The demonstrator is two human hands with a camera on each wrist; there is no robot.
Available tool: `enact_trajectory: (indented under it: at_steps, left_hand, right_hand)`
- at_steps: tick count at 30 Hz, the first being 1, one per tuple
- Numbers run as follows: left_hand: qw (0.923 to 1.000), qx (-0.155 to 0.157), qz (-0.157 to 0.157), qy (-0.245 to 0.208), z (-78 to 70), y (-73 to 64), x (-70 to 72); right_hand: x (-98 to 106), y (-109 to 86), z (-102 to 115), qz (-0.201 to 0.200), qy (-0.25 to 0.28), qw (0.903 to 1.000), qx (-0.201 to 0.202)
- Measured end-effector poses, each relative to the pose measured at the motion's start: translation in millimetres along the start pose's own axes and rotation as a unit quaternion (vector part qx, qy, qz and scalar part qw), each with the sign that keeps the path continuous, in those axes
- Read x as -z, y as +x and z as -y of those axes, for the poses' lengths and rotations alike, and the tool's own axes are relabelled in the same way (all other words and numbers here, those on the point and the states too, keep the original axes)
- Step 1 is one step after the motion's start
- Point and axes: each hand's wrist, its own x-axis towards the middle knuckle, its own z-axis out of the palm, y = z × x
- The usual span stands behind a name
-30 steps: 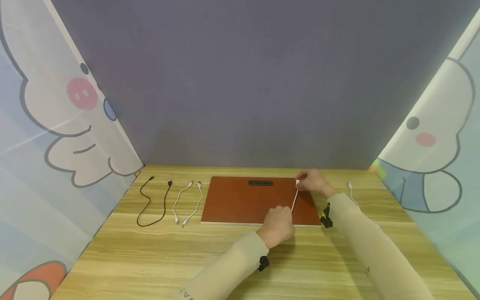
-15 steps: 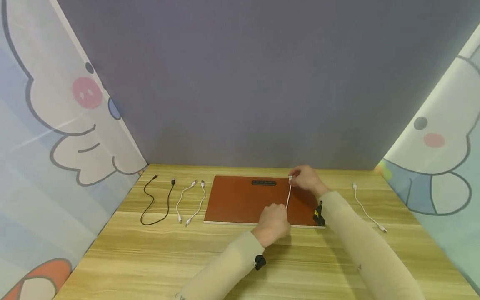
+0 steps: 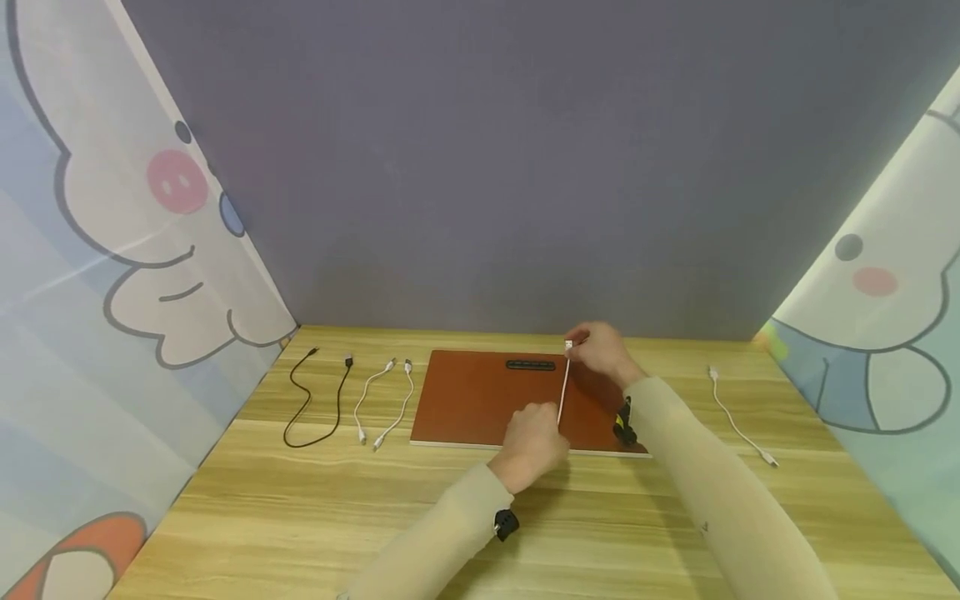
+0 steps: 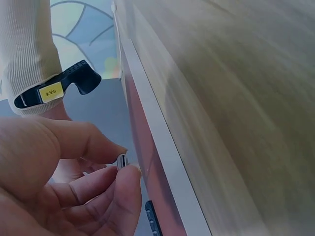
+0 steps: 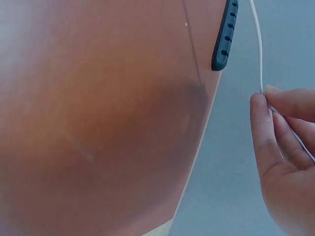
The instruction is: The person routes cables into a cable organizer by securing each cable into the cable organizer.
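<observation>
White USB cable, one: raised over the right half of the board, strung between both hands from near to far, fairly straight; flat plug at its far end.

Left hand, one: near end of the cable; thumb and fingertips closed in a pinch on a small metal-tipped plug. Black wrist device at the cuff.

Right hand, one: far end of the cable; thumb and index finger pressed together on the cord, just below the flat plug. Black wrist device with yellow label at the cuff.

Brown board, one: white edge, flat on the table beneath the hands.

Black cable holder, one: notched strip near the board's far edge, left of the right hand and just beside it.

Black USB cable, one: far left, laid in a loose U.

Short white cables, two: between black cable and board, the left one just beside the right one.

Further white cable, one: right of the board, slanting toward the near right.

Wood-grain table; grey panel behind.
</observation>
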Motion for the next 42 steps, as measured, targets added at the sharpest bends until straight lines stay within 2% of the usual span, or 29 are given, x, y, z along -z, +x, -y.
enact_trajectory:
  at_steps: [8,24,28,35,42]
  left_hand:
    - [0.9996,0.001,-0.010,-0.026,7.6,-3.2,6.3]
    - [0.9996,-0.002,-0.020,-0.020,13.8,0.2,6.0]
    - [0.9998,-0.002,-0.012,-0.019,14.9,1.2,6.3]
    - [0.9999,-0.007,0.004,0.013,17.5,3.7,9.7]
    - [0.9999,-0.002,0.007,0.008,19.3,6.6,12.5]
  right_hand:
    - [-6.3,8.2,13.0,-0.007,-0.003,0.9998,0.019]
    - [-26.9,21.0,28.6,-0.013,0.006,0.9996,0.024]
    - [-29.8,23.6,31.4,-0.008,0.014,0.9995,0.026]
    - [-34.6,27.7,32.8,-0.004,0.006,0.9997,0.023]
    - [-38.5,31.2,33.2,-0.004,-0.001,0.9998,0.018]
